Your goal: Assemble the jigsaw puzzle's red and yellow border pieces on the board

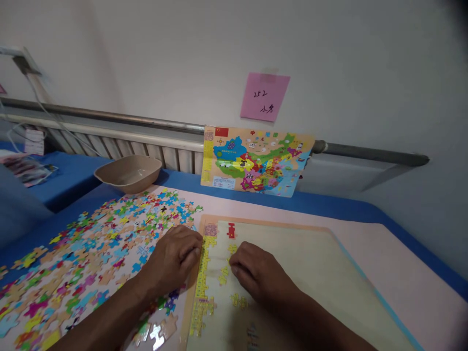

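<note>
The left hand [177, 256], half-curled, rests at the puzzle board's [285, 224] left border; the right hand [258, 270] curls beside yellow pieces [223, 276] on the board. I cannot tell whether either grips anything. Advisable: match print, square tabs, press flat, leaving the joined yellow column [201, 287] undisturbed.

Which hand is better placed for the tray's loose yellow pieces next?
Probably the right hand, beside those yellow puzzle pieces; the left hand is at the left border of the puzzle tray.
</note>
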A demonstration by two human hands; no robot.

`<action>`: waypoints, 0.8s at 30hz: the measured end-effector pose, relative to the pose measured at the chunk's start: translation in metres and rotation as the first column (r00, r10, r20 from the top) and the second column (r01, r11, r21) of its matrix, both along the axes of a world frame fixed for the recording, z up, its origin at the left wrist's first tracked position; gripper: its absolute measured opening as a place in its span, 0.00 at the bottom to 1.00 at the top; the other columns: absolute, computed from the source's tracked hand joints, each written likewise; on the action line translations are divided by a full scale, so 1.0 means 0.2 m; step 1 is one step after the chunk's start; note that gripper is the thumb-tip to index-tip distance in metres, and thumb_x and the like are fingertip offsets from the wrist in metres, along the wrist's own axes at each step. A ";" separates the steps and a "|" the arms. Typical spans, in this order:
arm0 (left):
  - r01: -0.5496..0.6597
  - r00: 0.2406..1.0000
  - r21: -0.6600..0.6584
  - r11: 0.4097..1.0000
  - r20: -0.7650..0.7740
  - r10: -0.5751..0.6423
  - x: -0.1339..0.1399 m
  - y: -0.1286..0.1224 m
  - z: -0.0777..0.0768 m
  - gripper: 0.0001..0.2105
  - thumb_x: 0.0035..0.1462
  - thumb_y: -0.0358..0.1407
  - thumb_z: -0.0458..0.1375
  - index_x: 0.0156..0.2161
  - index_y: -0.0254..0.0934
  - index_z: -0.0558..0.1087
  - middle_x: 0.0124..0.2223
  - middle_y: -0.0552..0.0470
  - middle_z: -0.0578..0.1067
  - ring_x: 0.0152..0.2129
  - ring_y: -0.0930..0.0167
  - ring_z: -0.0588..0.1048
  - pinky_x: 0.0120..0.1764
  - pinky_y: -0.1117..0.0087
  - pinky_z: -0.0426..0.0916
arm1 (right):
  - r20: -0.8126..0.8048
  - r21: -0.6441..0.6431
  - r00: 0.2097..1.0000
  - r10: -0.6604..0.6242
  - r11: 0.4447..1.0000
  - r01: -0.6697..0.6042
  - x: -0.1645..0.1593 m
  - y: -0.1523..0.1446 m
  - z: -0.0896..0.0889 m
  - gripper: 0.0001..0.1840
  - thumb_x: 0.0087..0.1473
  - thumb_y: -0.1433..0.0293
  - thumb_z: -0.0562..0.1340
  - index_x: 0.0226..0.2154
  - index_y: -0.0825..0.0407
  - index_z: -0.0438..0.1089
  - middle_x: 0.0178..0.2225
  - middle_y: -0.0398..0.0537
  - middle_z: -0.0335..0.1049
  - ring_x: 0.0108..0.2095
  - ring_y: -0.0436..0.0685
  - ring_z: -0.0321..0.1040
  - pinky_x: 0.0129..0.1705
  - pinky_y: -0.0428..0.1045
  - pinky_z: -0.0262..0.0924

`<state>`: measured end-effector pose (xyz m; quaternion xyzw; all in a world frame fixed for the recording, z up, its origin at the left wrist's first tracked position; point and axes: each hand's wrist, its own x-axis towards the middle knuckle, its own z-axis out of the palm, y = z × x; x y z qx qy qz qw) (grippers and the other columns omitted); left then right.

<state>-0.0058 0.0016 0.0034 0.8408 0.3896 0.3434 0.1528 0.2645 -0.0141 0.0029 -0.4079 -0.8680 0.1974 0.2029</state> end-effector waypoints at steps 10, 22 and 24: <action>-0.164 0.974 0.103 0.981 0.172 0.145 -0.04 0.02 0.08 0.07 0.66 0.28 0.55 0.38 0.40 0.73 0.42 0.54 0.79 0.43 0.70 0.75 0.48 0.63 0.67 | 0.142 0.110 0.989 0.032 0.993 -0.048 -0.04 -0.02 0.02 0.12 0.65 0.75 0.54 0.37 0.51 0.73 0.37 0.50 0.69 0.38 0.57 0.62 0.40 0.51 0.57; -0.323 0.699 -0.217 0.921 0.601 0.386 -0.16 0.05 0.24 0.11 0.61 0.46 0.63 0.37 0.41 0.82 0.38 0.51 0.83 0.36 0.67 0.79 0.39 0.69 0.72 | -0.267 0.087 0.913 -0.310 0.935 0.343 0.07 0.04 0.06 0.10 0.68 0.67 0.55 0.38 0.49 0.70 0.34 0.48 0.70 0.34 0.57 0.67 0.39 0.52 0.61; -0.268 0.568 -0.229 0.936 0.747 0.345 -0.19 0.06 0.32 0.10 0.60 0.42 0.63 0.36 0.38 0.82 0.35 0.50 0.82 0.31 0.70 0.77 0.36 0.72 0.71 | -0.260 0.117 0.935 -0.242 0.953 0.279 0.04 0.00 0.13 0.11 0.68 0.66 0.54 0.37 0.48 0.70 0.33 0.49 0.71 0.34 0.57 0.68 0.38 0.53 0.61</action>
